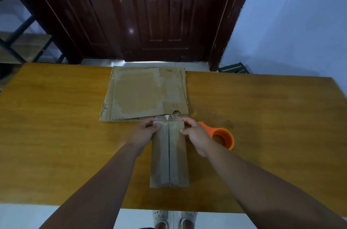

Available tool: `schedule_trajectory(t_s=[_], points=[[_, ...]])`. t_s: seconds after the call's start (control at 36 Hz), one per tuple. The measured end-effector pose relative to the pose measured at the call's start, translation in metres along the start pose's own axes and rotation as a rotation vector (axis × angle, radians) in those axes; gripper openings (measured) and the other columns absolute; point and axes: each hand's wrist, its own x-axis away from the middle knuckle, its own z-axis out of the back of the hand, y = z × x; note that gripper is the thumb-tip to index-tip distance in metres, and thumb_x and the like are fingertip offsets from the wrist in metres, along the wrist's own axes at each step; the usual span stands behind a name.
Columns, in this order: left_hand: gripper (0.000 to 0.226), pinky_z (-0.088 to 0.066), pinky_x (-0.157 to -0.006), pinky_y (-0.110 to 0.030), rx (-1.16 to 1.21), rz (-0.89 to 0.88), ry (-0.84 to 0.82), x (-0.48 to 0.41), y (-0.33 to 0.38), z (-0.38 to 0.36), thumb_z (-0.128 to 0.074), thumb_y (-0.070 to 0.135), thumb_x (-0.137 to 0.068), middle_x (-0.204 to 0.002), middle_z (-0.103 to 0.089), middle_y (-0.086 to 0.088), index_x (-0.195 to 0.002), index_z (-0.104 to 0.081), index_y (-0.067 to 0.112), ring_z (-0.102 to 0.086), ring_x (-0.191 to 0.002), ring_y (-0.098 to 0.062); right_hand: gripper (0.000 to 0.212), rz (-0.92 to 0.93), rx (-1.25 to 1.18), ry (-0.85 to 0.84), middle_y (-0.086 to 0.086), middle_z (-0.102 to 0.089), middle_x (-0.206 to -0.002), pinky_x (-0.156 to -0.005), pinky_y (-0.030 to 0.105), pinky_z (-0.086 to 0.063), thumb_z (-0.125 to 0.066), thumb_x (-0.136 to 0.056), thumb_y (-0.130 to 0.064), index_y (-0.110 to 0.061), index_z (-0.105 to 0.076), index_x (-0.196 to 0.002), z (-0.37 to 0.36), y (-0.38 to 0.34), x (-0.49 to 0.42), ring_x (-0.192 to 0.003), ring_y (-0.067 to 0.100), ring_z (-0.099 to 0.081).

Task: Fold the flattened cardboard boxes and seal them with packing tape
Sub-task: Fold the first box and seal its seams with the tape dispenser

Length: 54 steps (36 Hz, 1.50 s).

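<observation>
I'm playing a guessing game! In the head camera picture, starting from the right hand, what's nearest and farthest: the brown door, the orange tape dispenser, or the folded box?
From the right hand:
1. folded box, gripped at its far end by that hand.
2. orange tape dispenser, on the table just right of it.
3. brown door, far beyond the table.

Dark wooden door (142,13), pale blue wall (293,22), wooden table (56,125)
</observation>
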Motion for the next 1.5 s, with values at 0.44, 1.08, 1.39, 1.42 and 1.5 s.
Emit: schedule_trajectory(t_s=[0.44,1.08,1.39,1.42,1.5], points=[[0.006,-0.043,-0.078,-0.043,0.167,0.19,-0.036,-0.001,0.005,-0.005,-0.063,0.015,-0.09,-0.102,-0.063,-0.001,-0.088,-0.068,0.018,-0.054,-0.097,-0.029,0.02,-0.076,-0.148,0.135,0.005,-0.065,-0.103,-0.073,0.032,-0.052,-0.053,-0.097,-0.011,-0.026,-0.063,-0.087,-0.02,-0.005,-0.007,-0.093,0.021,-0.063],[0.051,-0.045,-0.085,-0.036,0.025,0.071,0.12,0.008,0.0,-0.008,-0.071,0.027,-0.085,-0.122,-0.048,-0.005,-0.13,-0.045,0.024,-0.049,-0.109,-0.024,0.02,-0.113,-0.088,0.197,-0.003,-0.056,-0.092,-0.082,0.031,-0.048,-0.057,-0.095,-0.039,-0.02,-0.062,-0.102,-0.019,-0.008,-0.007,-0.09,0.018,-0.056],[0.021,-0.021,-0.097,-0.021,-0.731,-0.488,0.337,0.026,-0.011,-0.023,-0.06,0.024,-0.092,-0.135,-0.035,-0.009,-0.107,-0.074,0.024,-0.032,-0.123,-0.027,0.032,0.327,0.506,0.338,0.005,-0.049,-0.117,-0.091,0.033,-0.044,-0.055,-0.096,-0.019,-0.027,-0.052,-0.126,-0.023,-0.005,-0.003,-0.107,0.021,-0.051],[0.021,-0.022,-0.098,-0.023,-0.76,-0.493,0.344,0.027,-0.01,-0.023,-0.059,0.026,-0.092,-0.136,-0.036,-0.009,-0.107,-0.074,0.026,-0.032,-0.124,-0.028,0.03,0.409,0.621,0.368,0.006,-0.048,-0.12,-0.093,0.034,-0.042,-0.056,-0.095,-0.017,-0.025,-0.056,-0.125,-0.024,-0.004,-0.001,-0.11,0.022,-0.047],[0.02,-0.027,-0.099,-0.033,-0.842,-0.544,0.356,0.028,-0.008,-0.02,-0.061,0.024,-0.091,-0.134,-0.044,-0.012,-0.106,-0.074,0.025,-0.039,-0.123,-0.032,0.022,0.614,0.932,0.383,0.005,-0.055,-0.119,-0.09,0.039,-0.043,-0.059,-0.092,-0.013,-0.017,-0.07,-0.11,-0.024,0.001,0.004,-0.113,0.027,-0.045]])
